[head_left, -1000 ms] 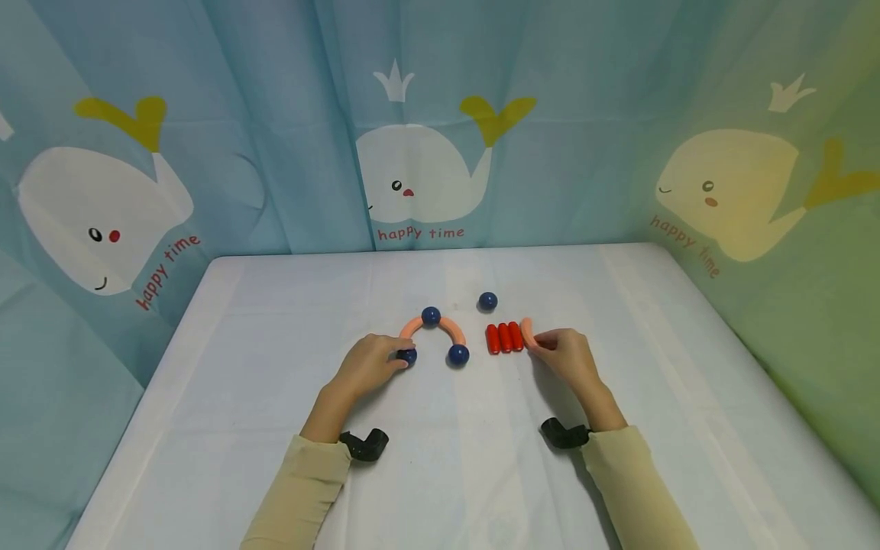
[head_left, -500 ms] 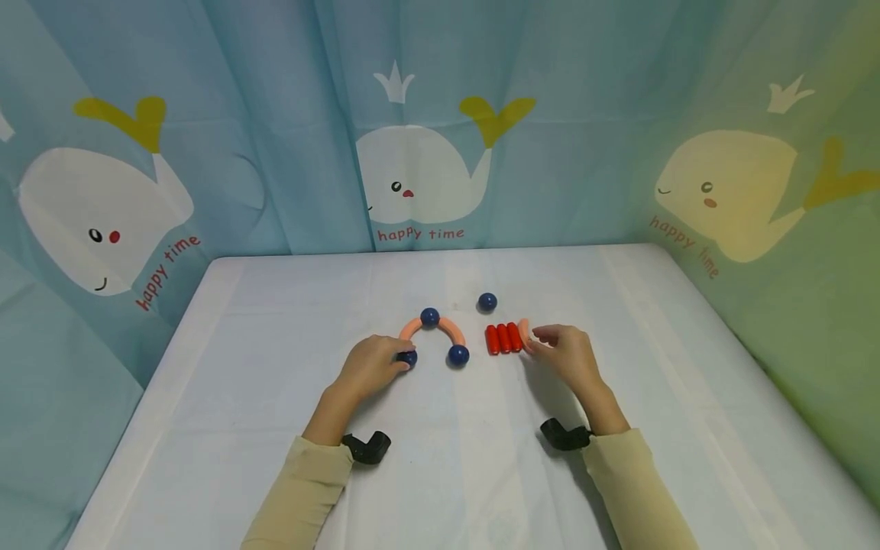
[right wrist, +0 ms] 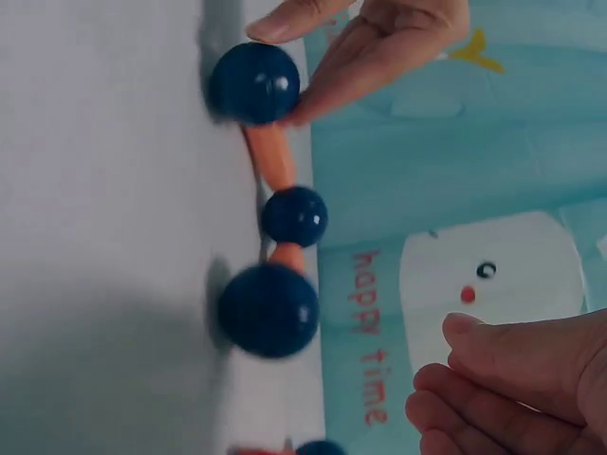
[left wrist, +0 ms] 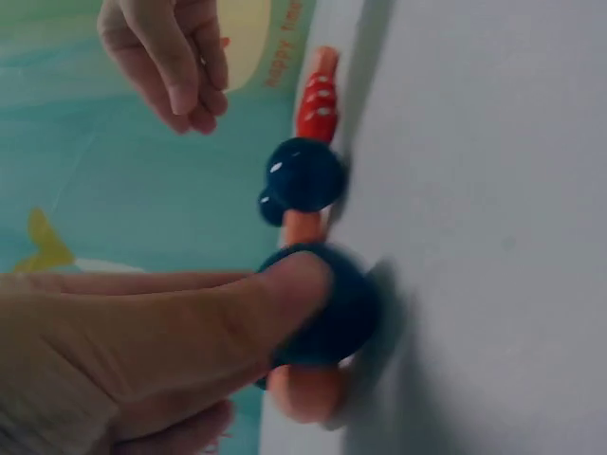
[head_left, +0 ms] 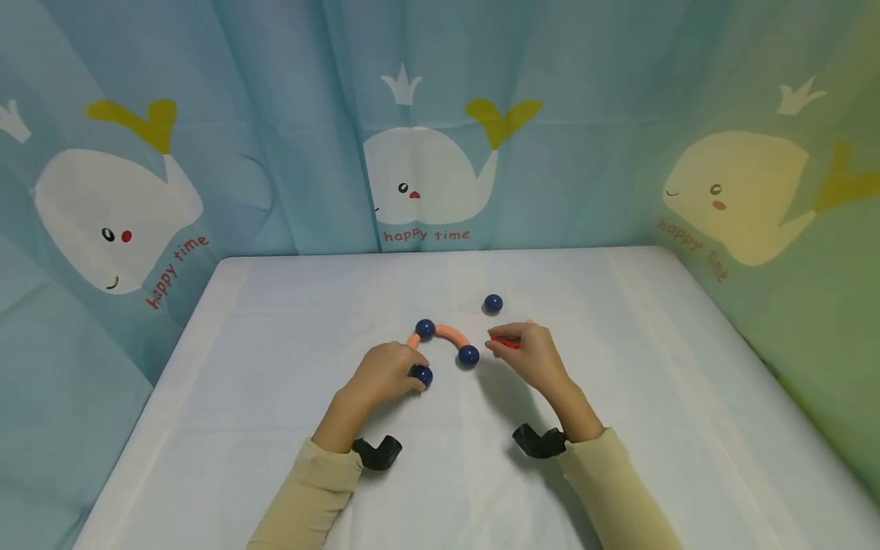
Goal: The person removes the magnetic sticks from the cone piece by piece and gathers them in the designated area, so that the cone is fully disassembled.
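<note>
My left hand (head_left: 385, 372) pinches a blue ball (head_left: 423, 376) at the near left end of an arch. Two curved orange rods (head_left: 451, 334) and two more blue balls, one at the top (head_left: 425, 329) and one at the right end (head_left: 468, 356), make up the rest of it. To the right, my right hand (head_left: 529, 353) hovers over the table, fingers loosely bent around nothing. It partly hides several short red rods (left wrist: 319, 104), lined up side by side. Beyond them in the left wrist view lies a loose curved orange rod (left wrist: 325, 60).
A single blue ball (head_left: 493, 304) lies farther back on the white-covered table (head_left: 302, 298). Behind the table hangs a blue curtain (head_left: 309, 183) printed with whales. Each wrist carries a black camera mount, the left one (head_left: 380, 454) and the right one (head_left: 540, 441).
My right hand has released the curved orange rod beside the red rods and moved left. My left hand has shifted the arch's left end nearer and rightward, turning the arch.
</note>
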Demonstrator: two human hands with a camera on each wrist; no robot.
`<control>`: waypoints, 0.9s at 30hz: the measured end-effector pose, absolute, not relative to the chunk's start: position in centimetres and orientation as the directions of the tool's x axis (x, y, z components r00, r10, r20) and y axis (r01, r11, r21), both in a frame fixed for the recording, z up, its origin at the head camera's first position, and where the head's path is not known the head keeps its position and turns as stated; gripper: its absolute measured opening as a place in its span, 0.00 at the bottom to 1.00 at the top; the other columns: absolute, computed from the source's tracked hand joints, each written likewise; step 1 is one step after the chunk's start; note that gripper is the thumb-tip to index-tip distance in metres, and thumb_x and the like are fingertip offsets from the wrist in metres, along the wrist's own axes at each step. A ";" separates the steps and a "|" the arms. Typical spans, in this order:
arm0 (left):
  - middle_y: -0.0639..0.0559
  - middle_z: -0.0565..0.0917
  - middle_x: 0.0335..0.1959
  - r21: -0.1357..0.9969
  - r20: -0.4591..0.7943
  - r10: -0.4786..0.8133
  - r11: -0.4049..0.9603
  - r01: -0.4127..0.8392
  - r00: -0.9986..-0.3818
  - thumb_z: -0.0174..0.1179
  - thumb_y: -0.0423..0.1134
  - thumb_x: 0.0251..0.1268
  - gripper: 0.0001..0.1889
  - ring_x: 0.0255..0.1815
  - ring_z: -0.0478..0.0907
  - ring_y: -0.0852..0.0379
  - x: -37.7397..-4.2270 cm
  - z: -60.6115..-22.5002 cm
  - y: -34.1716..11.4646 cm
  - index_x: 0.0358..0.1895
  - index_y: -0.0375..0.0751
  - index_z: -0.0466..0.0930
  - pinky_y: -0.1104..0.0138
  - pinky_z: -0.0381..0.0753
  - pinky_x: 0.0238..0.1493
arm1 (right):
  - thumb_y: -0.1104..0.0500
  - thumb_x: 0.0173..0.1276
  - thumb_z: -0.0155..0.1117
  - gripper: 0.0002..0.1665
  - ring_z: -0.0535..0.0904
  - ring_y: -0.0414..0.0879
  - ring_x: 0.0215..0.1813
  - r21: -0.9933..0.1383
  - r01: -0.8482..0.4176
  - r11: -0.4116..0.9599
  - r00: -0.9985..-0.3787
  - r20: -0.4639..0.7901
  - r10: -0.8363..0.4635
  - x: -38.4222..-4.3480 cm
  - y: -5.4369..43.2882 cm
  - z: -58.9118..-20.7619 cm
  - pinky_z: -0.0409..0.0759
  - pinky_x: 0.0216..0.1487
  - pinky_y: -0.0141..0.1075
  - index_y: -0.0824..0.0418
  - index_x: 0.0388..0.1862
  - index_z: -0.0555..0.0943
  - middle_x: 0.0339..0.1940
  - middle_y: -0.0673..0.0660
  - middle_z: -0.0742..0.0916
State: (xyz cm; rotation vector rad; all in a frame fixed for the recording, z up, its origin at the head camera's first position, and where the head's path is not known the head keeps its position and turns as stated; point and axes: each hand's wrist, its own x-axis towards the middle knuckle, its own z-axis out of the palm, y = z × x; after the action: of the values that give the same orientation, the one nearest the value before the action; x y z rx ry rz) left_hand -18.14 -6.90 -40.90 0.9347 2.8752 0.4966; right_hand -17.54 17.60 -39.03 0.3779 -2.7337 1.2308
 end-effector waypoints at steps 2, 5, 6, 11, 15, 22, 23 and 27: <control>0.52 0.84 0.39 0.335 -0.004 0.603 0.752 0.568 -0.797 0.71 0.38 0.47 0.21 0.41 0.79 0.55 -18.1 -40.8 -7.0 0.48 0.42 0.83 0.62 0.76 0.44 | 0.65 0.58 0.67 0.12 0.83 0.50 0.37 -0.718 -0.294 0.631 -0.956 0.220 -0.196 -17.5 17.0 -39.0 0.78 0.44 0.46 0.71 0.40 0.83 0.36 0.62 0.86; 0.51 0.84 0.38 0.324 0.006 0.620 0.741 0.588 -0.784 0.69 0.31 0.47 0.21 0.41 0.79 0.54 -18.3 -41.0 -7.2 0.49 0.40 0.81 0.62 0.76 0.44 | 0.65 0.56 0.68 0.12 0.82 0.51 0.39 -0.695 -0.339 0.634 -0.941 0.244 -0.236 -17.4 16.1 -39.3 0.77 0.45 0.47 0.70 0.38 0.84 0.36 0.61 0.86; 0.51 0.84 0.38 0.316 0.031 0.623 0.736 0.599 -0.781 0.68 0.29 0.49 0.19 0.41 0.79 0.54 -18.4 -41.2 -7.3 0.48 0.40 0.82 0.62 0.76 0.44 | 0.65 0.56 0.69 0.12 0.82 0.50 0.39 -0.693 -0.350 0.630 -0.936 0.242 -0.254 -17.3 15.8 -39.4 0.79 0.41 0.45 0.69 0.39 0.84 0.37 0.60 0.86; 0.52 0.84 0.35 0.257 0.163 0.610 0.733 0.630 -0.775 0.59 0.29 0.59 0.09 0.37 0.80 0.53 -18.8 -42.3 -7.3 0.41 0.42 0.85 0.63 0.77 0.37 | 0.65 0.54 0.70 0.14 0.82 0.49 0.40 -0.698 -0.390 0.601 -0.915 0.224 -0.334 -17.0 14.6 -40.0 0.78 0.44 0.42 0.70 0.40 0.84 0.37 0.59 0.86; 0.54 0.84 0.30 0.205 0.188 0.609 0.743 0.637 -0.770 0.61 0.31 0.58 0.05 0.31 0.79 0.55 -18.9 -42.7 -7.1 0.33 0.45 0.86 0.64 0.76 0.32 | 0.65 0.55 0.70 0.14 0.82 0.49 0.39 -0.702 -0.402 0.588 -0.907 0.218 -0.360 -16.8 14.0 -40.5 0.79 0.43 0.41 0.70 0.40 0.83 0.37 0.59 0.86; 0.58 0.81 0.23 0.193 0.183 0.646 0.715 0.672 -0.741 0.67 0.33 0.51 0.04 0.25 0.75 0.59 -18.5 -42.4 -6.9 0.24 0.46 0.85 0.66 0.74 0.29 | 0.64 0.55 0.70 0.14 0.81 0.49 0.39 -0.654 -0.442 0.614 -0.888 0.222 -0.403 -16.8 13.9 -40.8 0.79 0.43 0.42 0.68 0.40 0.84 0.37 0.58 0.86; 0.58 0.81 0.23 0.199 0.183 0.649 0.712 0.674 -0.739 0.67 0.33 0.52 0.05 0.24 0.74 0.59 -18.5 -42.4 -6.8 0.23 0.46 0.84 0.66 0.73 0.29 | 0.64 0.55 0.70 0.14 0.81 0.49 0.39 -0.650 -0.444 0.616 -0.886 0.219 -0.408 -16.7 13.9 -40.8 0.79 0.43 0.42 0.68 0.41 0.84 0.37 0.58 0.86; 0.60 0.79 0.21 0.225 0.171 0.653 0.703 0.675 -0.738 0.67 0.34 0.52 0.04 0.23 0.71 0.61 -18.5 -42.5 -6.7 0.23 0.47 0.83 0.66 0.72 0.28 | 0.64 0.55 0.69 0.15 0.80 0.51 0.39 -0.659 -0.439 0.611 -0.882 0.184 -0.434 -16.7 13.9 -40.8 0.78 0.43 0.43 0.69 0.42 0.83 0.38 0.58 0.86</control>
State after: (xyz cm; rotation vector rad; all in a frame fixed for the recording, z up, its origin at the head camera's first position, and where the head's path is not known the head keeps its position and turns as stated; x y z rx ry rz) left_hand -18.50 -6.73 -42.48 1.1605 2.9708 0.4431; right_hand -16.67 13.95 -40.82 0.7619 -2.8142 1.1529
